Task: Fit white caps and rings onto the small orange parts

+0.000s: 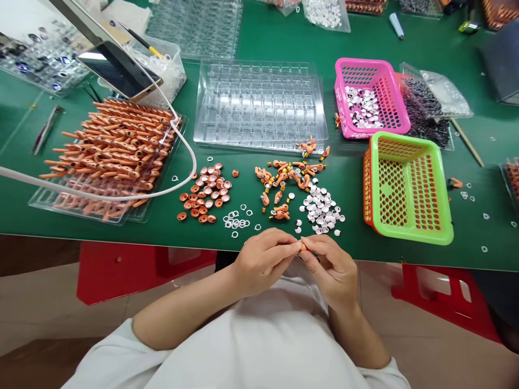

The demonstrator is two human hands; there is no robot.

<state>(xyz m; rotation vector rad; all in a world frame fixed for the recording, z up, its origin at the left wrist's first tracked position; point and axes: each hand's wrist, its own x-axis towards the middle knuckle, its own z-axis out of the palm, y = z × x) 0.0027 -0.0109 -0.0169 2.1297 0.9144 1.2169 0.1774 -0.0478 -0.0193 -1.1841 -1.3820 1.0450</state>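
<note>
My left hand (265, 259) and my right hand (330, 265) meet at the table's front edge, fingertips pinched together on one small orange part (303, 247). Fingers cover most of it, so its exact shape is hidden. Just beyond lies a heap of small orange pieces with yellow ends (284, 175). Small white round caps (322, 208) are piled near my right hand. Left of the heap, orange cup-shaped discs (206, 192) are spread out, some with white insides. White rings (237, 222) lie between those discs and my left hand.
A clear moulded tray (259, 108) lies behind the parts. To the right stand a green basket (433, 189) and a pink basket (401, 113) holding white caps. Orange sticks (121, 146) are stacked at left, beneath a white curved cable (190, 156) and a phone (119, 70).
</note>
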